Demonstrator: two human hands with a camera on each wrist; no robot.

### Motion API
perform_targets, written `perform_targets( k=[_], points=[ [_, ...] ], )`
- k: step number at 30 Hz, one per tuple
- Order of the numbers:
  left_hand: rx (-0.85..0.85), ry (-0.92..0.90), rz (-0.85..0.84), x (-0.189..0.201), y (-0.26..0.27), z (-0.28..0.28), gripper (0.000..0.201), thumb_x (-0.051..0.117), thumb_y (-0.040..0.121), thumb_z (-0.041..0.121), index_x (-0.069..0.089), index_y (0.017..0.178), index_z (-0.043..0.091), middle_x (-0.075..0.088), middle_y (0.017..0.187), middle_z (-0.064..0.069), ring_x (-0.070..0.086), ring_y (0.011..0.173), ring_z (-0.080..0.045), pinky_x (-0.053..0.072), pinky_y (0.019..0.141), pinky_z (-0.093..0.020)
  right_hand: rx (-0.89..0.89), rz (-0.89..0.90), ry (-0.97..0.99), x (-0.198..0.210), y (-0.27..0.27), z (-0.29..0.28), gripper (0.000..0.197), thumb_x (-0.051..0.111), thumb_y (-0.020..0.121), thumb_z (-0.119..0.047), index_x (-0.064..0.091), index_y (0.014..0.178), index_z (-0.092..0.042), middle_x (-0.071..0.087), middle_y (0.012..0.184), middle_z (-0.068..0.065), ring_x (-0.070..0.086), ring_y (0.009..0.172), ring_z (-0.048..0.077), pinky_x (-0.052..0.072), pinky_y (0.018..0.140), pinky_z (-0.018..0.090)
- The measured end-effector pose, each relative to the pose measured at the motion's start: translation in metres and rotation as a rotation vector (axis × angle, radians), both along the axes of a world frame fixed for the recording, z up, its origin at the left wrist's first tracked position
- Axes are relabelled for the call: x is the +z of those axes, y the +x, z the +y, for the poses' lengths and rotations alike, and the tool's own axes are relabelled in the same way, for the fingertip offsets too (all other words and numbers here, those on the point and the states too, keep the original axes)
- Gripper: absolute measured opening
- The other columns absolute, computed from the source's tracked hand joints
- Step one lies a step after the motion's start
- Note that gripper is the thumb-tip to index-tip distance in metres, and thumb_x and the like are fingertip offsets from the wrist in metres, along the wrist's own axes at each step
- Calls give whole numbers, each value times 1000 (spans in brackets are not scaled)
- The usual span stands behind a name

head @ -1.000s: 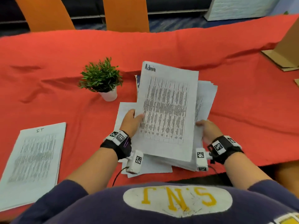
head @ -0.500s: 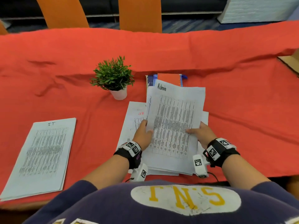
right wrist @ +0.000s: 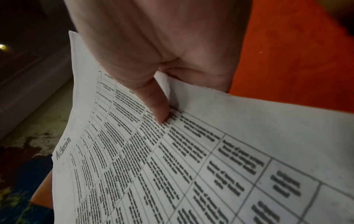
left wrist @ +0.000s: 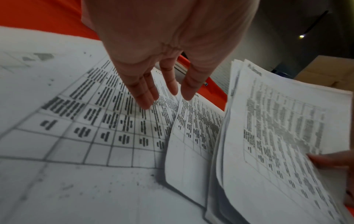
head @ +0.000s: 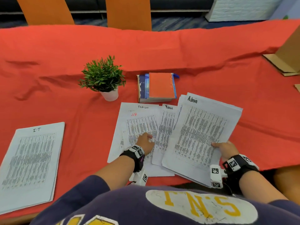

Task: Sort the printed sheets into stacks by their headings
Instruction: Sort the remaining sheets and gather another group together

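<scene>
Printed sheets (head: 201, 135), light, limp and slippery: right hand (head: 224, 149) pinches the near-right edge, left hand (head: 145, 142) rests flat-fingered on a left sheet (head: 138, 120).

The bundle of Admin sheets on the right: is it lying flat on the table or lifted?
Lifted. The right hand pinches the Admin bundle at its near edge, thumb on top, and the left wrist view shows its pages raised off the table.
</scene>
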State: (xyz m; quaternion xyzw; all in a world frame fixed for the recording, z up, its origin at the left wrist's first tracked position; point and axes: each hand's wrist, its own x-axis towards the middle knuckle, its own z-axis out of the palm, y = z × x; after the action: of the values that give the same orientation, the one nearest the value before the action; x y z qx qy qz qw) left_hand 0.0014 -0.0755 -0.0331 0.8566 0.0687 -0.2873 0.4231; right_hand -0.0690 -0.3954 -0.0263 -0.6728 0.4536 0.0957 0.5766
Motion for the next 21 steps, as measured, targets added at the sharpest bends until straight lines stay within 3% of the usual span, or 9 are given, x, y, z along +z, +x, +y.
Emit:
perform_targets(
  k=[3, 5, 8, 11, 13, 16, 18, 19, 21],
  points=[
    [58, -65, 53, -5, 4, -10, 47, 61, 88, 12, 41, 131, 10, 48, 129, -11, 56, 101, -23, 51, 86, -34, -28, 19, -5, -6, -11, -9, 10, 68, 83, -13, 59, 85, -16, 63, 89, 11, 60, 88, 34, 48, 97, 54],
    [113, -108, 91, -6, 6, -19, 51, 63, 87, 9, 36, 130, 10, 54, 109, -8, 58, 91, -21, 52, 81, -35, -40, 22, -7, -3, -16, -9, 9, 67, 84, -13, 59, 84, -16, 62, 86, 10, 60, 81, 31, 49, 97, 53],
    [127, -78, 87, -6, 7, -29, 35, 64, 87, 11, 42, 114, 15, 51, 85, 1, 52, 70, -14, 46, 59, -24, -46, 20, 4, -1, -20, -9, 12, 69, 82, -14, 57, 82, -16, 62, 86, 9, 59, 76, 29, 49, 97, 51],
    [57, -9, 35, -6, 5, -31, 13, 60, 88, 11, 48, 85, 17, 47, 79, 4, 51, 80, -19, 43, 66, -22, -52, -2, 13, -4, -18, -12, 15, 73, 78, -13, 59, 84, -13, 66, 105, 19, 59, 82, 32, 50, 91, 46],
    [91, 13, 2, -8, 5, -24, 25, 54, 88, 8, 42, 70, 20, 44, 73, 5, 49, 78, -19, 42, 70, -25, -117, -56, 54, -5, -14, -13, 16, 64, 85, 1, 61, 100, -2, 62, 118, 22, 60, 86, 32, 48, 89, 45],
    [192, 103, -10, -10, 1, 1, 28, 49, 89, 12, 37, 64, 17, 43, 67, 1, 42, 61, -13, 37, 59, -24, -138, -76, 67, -5, -6, -11, 40, 59, 85, 9, 53, 125, 7, 59, 121, 19, 60, 104, 36, 45, 94, 46],
    [201, 244, 4, -9, -1, 20, 24, 47, 88, 20, 45, 65, 11, 55, 73, -6, 48, 64, -17, 41, 64, -26, -134, -72, 80, -6, 1, -8, 43, 61, 85, 7, 52, 126, 8, 59, 124, 20, 59, 107, 37, 45, 94, 46],
    [202, 326, 20, -7, -2, 29, 21, 46, 86, 24, 53, 74, 8, 61, 88, -11, 55, 77, -23, 45, 72, -30, -132, -72, 85, -7, 4, -5, 42, 61, 85, 6, 52, 126, 9, 59, 124, 22, 59, 105, 37, 46, 92, 45],
    [214, 463, 42, -4, -5, 42, 29, 46, 85, 26, 60, 101, 7, 52, 118, -14, 49, 110, -31, 42, 92, -38, -108, -75, 87, -5, 12, 3, 41, 60, 86, 6, 51, 127, 10, 59, 123, 23, 58, 102, 37, 46, 89, 44]
  ],
)
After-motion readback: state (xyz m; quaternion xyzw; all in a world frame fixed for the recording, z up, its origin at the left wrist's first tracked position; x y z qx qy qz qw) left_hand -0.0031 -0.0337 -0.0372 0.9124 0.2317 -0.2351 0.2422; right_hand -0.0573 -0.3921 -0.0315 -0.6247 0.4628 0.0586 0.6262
